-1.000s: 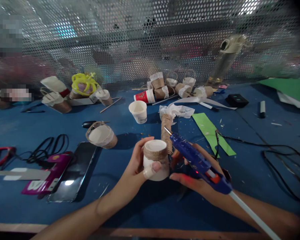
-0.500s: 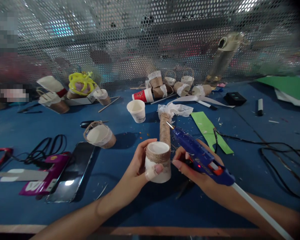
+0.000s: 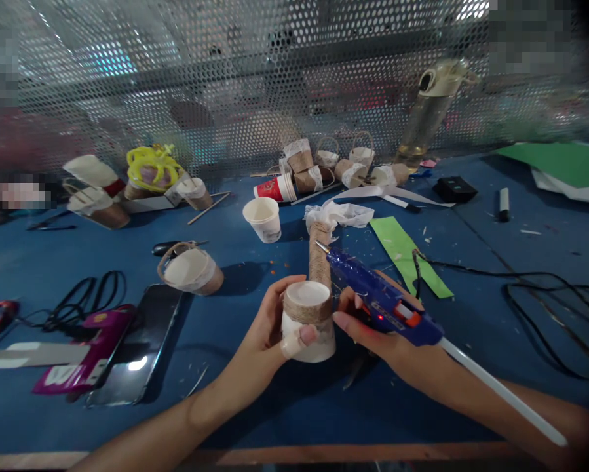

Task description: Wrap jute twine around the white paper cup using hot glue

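Note:
My left hand (image 3: 269, 328) is wrapped round a white paper cup (image 3: 308, 322) whose upper part is wound with brown twine; a bandage sits on the thumb. My right hand (image 3: 373, 328) grips a blue hot glue gun (image 3: 380, 298) with a white glue stick (image 3: 500, 392) sticking out of its back. The gun's nozzle points up and to the left, just right of the cup's rim. A spool of brown twine (image 3: 320, 252) stands right behind the cup.
On the blue table (image 3: 471, 341) lie an empty paper cup (image 3: 262, 218), a twine-wrapped cup with a handle (image 3: 190, 270), a phone (image 3: 141, 341), a pink box (image 3: 85, 351), black cables (image 3: 544, 295), a green paper strip (image 3: 407, 252) and several finished cups (image 3: 333, 167) by the perforated screen.
Both hands with the cup and glue gun have drifted slightly left and up in view. The right hand's fingers have come closer to the cup's side.

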A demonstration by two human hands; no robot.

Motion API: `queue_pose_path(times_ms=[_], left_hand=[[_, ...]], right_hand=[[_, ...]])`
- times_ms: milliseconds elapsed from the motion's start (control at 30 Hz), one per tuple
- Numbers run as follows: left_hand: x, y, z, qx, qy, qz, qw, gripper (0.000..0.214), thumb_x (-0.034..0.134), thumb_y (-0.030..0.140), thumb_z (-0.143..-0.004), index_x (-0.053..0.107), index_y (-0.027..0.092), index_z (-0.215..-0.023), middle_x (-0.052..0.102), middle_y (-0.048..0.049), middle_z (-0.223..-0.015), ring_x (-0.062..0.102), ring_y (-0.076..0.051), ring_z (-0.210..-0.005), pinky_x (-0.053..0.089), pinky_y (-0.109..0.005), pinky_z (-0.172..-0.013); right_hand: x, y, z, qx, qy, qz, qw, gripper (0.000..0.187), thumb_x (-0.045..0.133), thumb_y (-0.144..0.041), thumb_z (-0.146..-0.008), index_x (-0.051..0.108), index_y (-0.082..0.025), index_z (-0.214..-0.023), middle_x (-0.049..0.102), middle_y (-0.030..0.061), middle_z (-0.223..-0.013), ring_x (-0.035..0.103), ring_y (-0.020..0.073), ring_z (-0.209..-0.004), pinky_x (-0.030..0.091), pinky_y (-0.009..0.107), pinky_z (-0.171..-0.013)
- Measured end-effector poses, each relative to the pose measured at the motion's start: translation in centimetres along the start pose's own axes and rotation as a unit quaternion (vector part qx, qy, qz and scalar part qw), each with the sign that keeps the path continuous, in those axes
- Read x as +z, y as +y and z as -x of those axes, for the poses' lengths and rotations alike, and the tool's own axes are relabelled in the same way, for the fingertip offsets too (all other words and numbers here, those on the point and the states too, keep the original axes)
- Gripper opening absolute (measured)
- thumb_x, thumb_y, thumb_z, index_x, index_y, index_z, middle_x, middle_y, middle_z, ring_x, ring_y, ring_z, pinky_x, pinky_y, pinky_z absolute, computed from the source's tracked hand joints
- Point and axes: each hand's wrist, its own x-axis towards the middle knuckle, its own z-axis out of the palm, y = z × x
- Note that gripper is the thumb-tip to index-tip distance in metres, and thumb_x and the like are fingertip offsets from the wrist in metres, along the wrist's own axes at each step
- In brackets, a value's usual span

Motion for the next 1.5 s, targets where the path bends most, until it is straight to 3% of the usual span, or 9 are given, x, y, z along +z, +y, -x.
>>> queue_pose_path(times_ms=[200, 433, 733, 1033, 1167, 1333, 1500], left_hand=[[-0.2, -0.4, 0.1, 0.005, -0.012, 0.011, 1.0, 0.049, 0.068, 0.03, -0.085, 0.049, 0.035, -0.13, 0.06, -0.002, -0.126, 0.055, -0.022, -0.114, 0.046, -0.029, -0.092], [-0.5, -0.6, -0.1, 0.011, -0.031, 0.006, 0.999, 0.049, 0.067, 0.03, -0.086, 0.049, 0.034, -0.132, 0.059, -0.0032, -0.13, 0.053, -0.025, -0.117, 0.044, -0.032, -0.096], [-0.1, -0.1, -0.1, -0.02, -0.023, 0.011, 0.999, 0.055, 0.075, 0.028, -0.078, 0.051, 0.035, -0.127, 0.061, -0.0023, -0.121, 0.057, -0.024, -0.109, 0.047, -0.033, -0.089], [-0.2, -0.4, -0.3, -0.028, -0.024, 0.064, 0.997, 0.05, 0.073, 0.03, -0.081, 0.053, 0.033, -0.128, 0.064, -0.0022, -0.124, 0.057, -0.024, -0.113, 0.046, -0.032, -0.092], [-0.2, -0.4, -0.3, -0.024, -0.028, 0.071, 0.997, 0.051, 0.072, 0.03, -0.081, 0.054, 0.033, -0.128, 0.062, -0.0036, -0.129, 0.057, -0.026, -0.115, 0.045, -0.035, -0.095], [-0.3, -0.4, -0.2, -0.033, -0.042, 0.061, 0.997, 0.052, 0.071, 0.03, -0.083, 0.052, 0.034, -0.131, 0.062, -0.0031, -0.129, 0.055, -0.026, -0.119, 0.044, -0.036, -0.099], [0.0, -0.2, -0.2, -0.055, -0.066, 0.037, 0.996, 0.064, 0.074, 0.03, -0.08, 0.043, 0.038, -0.136, 0.057, -0.0025, -0.134, 0.053, -0.027, -0.123, 0.041, -0.038, -0.103]], right_hand=[[0.0, 0.2, 0.0, -0.031, 0.005, 0.01, 0.999, 0.023, 0.075, -0.017, -0.072, 0.053, -0.023, -0.073, 0.064, -0.0051, -0.072, 0.063, 0.0119, -0.065, 0.056, 0.025, -0.065], [-0.4, 0.7, 0.2, -0.066, -0.031, 0.042, 0.996, 0.015, 0.073, -0.02, -0.08, 0.059, -0.025, -0.08, 0.065, -0.0055, -0.072, 0.064, 0.0117, -0.064, 0.055, 0.024, -0.061], [-0.2, 0.5, 0.1, -0.04, -0.003, 0.017, 0.999, 0.017, 0.078, -0.023, -0.076, 0.061, -0.023, -0.077, 0.064, -0.005, -0.072, 0.062, 0.0107, -0.066, 0.055, 0.022, -0.063], [0.1, 0.3, -0.2, 0.003, 0.009, 0.02, 1.0, 0.017, 0.077, -0.023, -0.073, 0.06, -0.021, -0.073, 0.06, -0.0044, -0.069, 0.059, 0.0106, -0.06, 0.056, 0.023, -0.063], [0.2, 0.7, -0.2, 0.028, 0.047, 0.0, 0.999, 0.025, 0.08, -0.026, -0.067, 0.057, -0.022, -0.075, 0.064, -0.0027, -0.074, 0.057, 0.0102, -0.055, 0.056, 0.026, -0.059], [0.1, 1.1, -0.2, 0.046, 0.025, -0.014, 0.999, 0.024, 0.079, -0.03, -0.07, 0.057, -0.022, -0.075, 0.063, -0.0034, -0.07, 0.059, 0.0116, -0.057, 0.057, 0.027, -0.061], [0.0, 1.1, -0.1, -0.002, 0.068, 0.008, 0.998, 0.026, 0.083, -0.026, -0.062, 0.062, -0.023, -0.076, 0.068, -0.0017, -0.075, 0.066, 0.0162, -0.069, 0.06, 0.03, -0.068]])
